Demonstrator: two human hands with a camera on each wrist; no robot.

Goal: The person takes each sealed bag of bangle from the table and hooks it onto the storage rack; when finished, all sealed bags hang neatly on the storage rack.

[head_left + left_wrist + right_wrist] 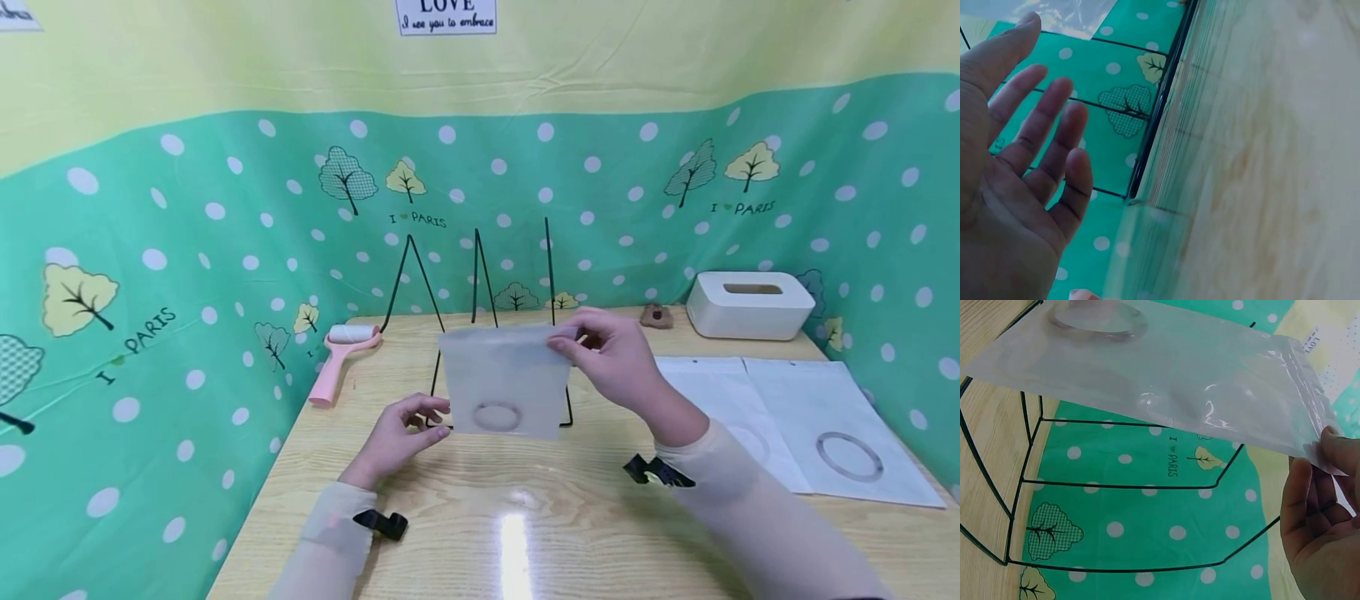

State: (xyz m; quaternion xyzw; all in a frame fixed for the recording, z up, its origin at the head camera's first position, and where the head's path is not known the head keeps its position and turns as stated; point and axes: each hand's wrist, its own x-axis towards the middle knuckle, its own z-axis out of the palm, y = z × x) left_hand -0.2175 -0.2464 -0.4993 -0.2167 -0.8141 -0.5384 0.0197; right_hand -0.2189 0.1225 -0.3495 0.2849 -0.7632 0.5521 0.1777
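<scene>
A frosted plastic bag (pixel 506 375) hangs upright over the middle of the table, with a thin ring (pixel 497 416) lying at its bottom. My right hand (pixel 618 358) pinches the bag's top right corner between thumb and fingers, as the right wrist view also shows. Beside the bag's lower left edge is my left hand (pixel 401 433), palm turned toward it, fingers loosely bent and holding nothing. In the left wrist view the thumb tip overlaps the bag's corner. Right behind the bag stands a black wire rack (pixel 1116 485), partly hidden by it in the head view.
Two white bags lie flat at the right, a ring (pixel 850 457) showing clearly in one. A white tissue box (pixel 750 307) and a small brown object (pixel 656 316) stand at the back right. A pink lint roller (pixel 337 364) lies at the left edge, by the curtain (pixel 202 275).
</scene>
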